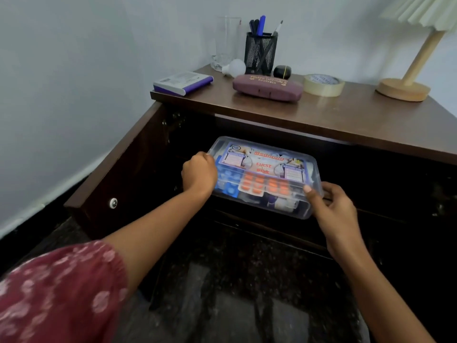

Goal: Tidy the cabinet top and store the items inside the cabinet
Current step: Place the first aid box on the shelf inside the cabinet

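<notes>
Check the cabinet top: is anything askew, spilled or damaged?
A bare light bulb lies loose on its side by the glass, free to roll. The white-and-purple box sits skewed at the left edge. Nothing looks spilled or broken.

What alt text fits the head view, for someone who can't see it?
Two hands hold a clear first aid box at the mouth of the open cabinet, the left hand gripping its left edge, the right hand its near right corner. On the cabinet top above sit a glasses case, tape roll, pen holder, bulb, glass and lamp.
</notes>
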Available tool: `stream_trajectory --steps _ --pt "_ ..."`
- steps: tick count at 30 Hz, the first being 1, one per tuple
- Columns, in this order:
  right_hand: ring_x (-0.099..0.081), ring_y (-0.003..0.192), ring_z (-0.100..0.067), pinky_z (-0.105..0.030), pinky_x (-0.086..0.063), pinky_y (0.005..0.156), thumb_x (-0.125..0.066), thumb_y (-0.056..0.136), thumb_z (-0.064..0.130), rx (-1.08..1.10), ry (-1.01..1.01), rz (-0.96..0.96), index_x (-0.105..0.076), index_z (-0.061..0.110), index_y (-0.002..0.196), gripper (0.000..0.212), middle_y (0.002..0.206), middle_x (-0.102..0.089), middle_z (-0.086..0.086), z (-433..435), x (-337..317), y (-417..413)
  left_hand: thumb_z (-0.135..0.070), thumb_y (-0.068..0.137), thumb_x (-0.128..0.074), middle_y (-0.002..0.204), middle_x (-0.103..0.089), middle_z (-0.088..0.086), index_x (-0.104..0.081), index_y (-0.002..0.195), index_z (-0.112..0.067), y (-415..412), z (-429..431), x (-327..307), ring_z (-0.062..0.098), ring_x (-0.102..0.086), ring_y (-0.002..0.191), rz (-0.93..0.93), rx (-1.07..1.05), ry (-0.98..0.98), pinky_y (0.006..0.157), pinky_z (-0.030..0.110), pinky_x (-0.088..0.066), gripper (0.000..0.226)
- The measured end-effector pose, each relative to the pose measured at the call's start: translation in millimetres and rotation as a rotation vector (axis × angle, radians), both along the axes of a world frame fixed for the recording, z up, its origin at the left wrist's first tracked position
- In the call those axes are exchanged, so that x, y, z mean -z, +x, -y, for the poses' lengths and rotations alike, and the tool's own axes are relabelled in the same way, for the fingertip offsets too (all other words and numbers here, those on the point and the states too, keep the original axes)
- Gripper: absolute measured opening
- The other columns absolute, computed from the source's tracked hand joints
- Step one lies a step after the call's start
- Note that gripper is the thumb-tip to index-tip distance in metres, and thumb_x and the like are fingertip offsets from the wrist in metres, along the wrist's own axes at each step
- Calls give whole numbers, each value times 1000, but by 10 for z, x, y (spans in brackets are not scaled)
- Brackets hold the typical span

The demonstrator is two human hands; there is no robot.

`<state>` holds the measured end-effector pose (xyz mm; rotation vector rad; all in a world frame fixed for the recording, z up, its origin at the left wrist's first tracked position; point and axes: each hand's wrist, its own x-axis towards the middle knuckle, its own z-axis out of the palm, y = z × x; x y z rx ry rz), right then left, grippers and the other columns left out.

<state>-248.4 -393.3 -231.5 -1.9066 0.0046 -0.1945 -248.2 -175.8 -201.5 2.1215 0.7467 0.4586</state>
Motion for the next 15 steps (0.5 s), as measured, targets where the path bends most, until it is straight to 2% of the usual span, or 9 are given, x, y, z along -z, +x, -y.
stream_trajectory --steps 3,5,6,10,15 --pt "-58 111 -27 -41 -49 93 -56 89 36 -14 -88 30 -42 6 134 56 125 -57 -15 -139 49 200 -24 99 -31 119 -59 21 -60 117 -8 266 -83 3 38 -54 110 -41 -84 38 85 38 -44 37" --pt "-52 119 -29 -43 -45 99 -50 91 38 -50 -151 35 -27 11 145 64 134 -48 -16 -228 98 323 -27 100 -30 120 -59 20 -59 118 -10 400 -145 36 38 -54 110 -58 -125 41 86 40 -45 38" --pt "-50 120 -30 -42 -43 101 -47 92 38 -71 -188 40 -24 15 146 63 134 -45 -17 -266 128 383 -27 100 -30 120 -59 20 -59 119 -10 453 -173 59 38 -54 110 -65 -141 35 86 41 -45 38" --pt "-49 116 -29 -22 -36 88 -44 95 32 -116 -334 55 -33 15 142 52 130 -43 -18 -368 226 556 -26 101 -29 122 -57 22 -57 121 -9 619 -257 225 38 -53 112 -64 -197 -41 85 41 -45 39" --pt "-43 105 -12 -18 -34 88 -66 81 32 -165 -415 102 -34 18 142 70 127 -42 -13 -400 306 717 -24 101 -30 119 -58 23 -59 117 -4 813 -329 371 39 -54 110 33 -217 -65 81 39 -43 38"
